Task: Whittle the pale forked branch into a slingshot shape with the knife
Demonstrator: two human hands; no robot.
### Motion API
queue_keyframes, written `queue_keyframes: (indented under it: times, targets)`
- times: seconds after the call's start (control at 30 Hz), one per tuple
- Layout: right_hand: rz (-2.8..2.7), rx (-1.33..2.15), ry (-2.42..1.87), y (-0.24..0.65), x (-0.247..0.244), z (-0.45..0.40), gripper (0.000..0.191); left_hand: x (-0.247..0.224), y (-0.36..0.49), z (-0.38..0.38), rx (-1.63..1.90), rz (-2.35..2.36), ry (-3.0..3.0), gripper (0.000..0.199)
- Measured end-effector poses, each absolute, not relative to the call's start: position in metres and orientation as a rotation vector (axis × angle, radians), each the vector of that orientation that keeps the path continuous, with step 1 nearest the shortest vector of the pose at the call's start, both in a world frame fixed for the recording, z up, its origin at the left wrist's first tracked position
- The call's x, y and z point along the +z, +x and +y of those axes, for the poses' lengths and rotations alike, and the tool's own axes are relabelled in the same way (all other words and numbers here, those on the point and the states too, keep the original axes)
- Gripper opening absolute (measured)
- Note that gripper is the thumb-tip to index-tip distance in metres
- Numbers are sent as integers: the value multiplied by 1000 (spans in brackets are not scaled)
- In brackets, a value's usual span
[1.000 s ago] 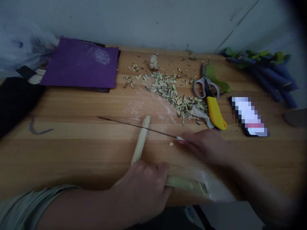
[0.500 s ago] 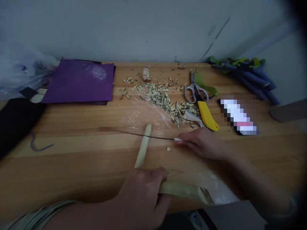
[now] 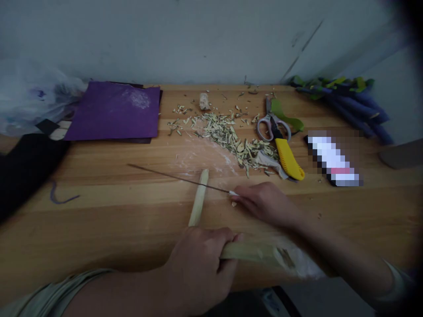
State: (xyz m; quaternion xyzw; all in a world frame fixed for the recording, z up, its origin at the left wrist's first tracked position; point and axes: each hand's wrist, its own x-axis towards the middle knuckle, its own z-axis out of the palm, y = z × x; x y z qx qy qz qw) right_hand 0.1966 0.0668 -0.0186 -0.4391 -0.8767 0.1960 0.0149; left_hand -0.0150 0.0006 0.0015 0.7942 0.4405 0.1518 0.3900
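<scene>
My left hand (image 3: 203,264) is wrapped around a peeled, pale forked stick (image 3: 198,200). One prong points away from me over the table; a thicker, partly bare end reaches right past my fist. The fork's junction is hidden under my fingers. My right hand (image 3: 267,204) pinches the white-wrapped end of a long, thin, dark blade, apparently a saw blade (image 3: 165,175). It lies across the far prong near its tip, with its free end pointing left. A small wood chip (image 3: 234,204) is just under my right fingertips.
Beyond the stick lies a pile of wood shavings (image 3: 228,138). Scissors (image 3: 272,121) and a yellow-handled cutter (image 3: 290,160) lie right of it, near a blurred-out phone (image 3: 333,158). Purple sheets (image 3: 115,112) lie at left, bluish sticks (image 3: 353,105) at back right.
My right hand has slid the blade leftward across the prong, and the blade is now slanted more. My left hand still grips the stick; the view has shifted slightly.
</scene>
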Motion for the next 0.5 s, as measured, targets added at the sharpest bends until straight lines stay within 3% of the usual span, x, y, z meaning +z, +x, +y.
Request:
queue_keyframes:
  times: [0.13,0.3,0.5]
  targets:
    - [-2777,736,-1262,200,-19,68,36,1,-14,0,374,1100,2070,17]
    - [-2737,546,-1349,190,-19,65,33,0,-12,-1,352,1052,2109,18]
    - [-2797,732,-1260,197,-13,67,35,-2,-10,-2,301,968,2220,18]
